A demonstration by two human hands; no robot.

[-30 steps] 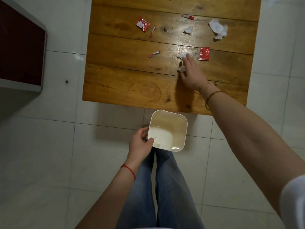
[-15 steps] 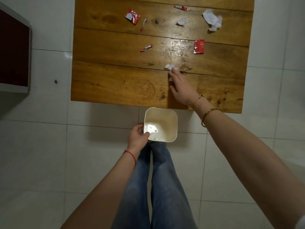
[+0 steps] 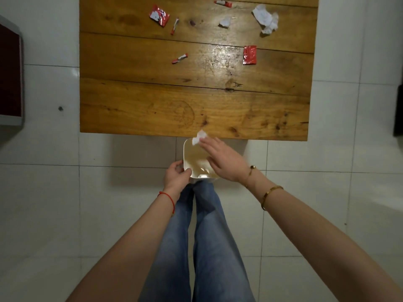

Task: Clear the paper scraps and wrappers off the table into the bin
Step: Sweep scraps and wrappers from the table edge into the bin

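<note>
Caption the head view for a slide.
Right hand sweeps a white paper scrap off the table edge into the left-held bin.

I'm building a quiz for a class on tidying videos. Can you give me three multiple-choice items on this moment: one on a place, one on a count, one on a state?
1. Where is the bin?
A. On the table
B. Below the table's near edge
C. Beside the cabinet

2. How many large flat red wrappers lie on the table?
A. Two
B. Zero
C. Five

3. The left hand is:
A. Flat on the table
B. Hanging free
C. Gripping the bin's rim

Answers: 1 B, it sits off the edge, above the floor; 2 A, one far left, one right; 3 C, fingers curl over the rim.
</note>
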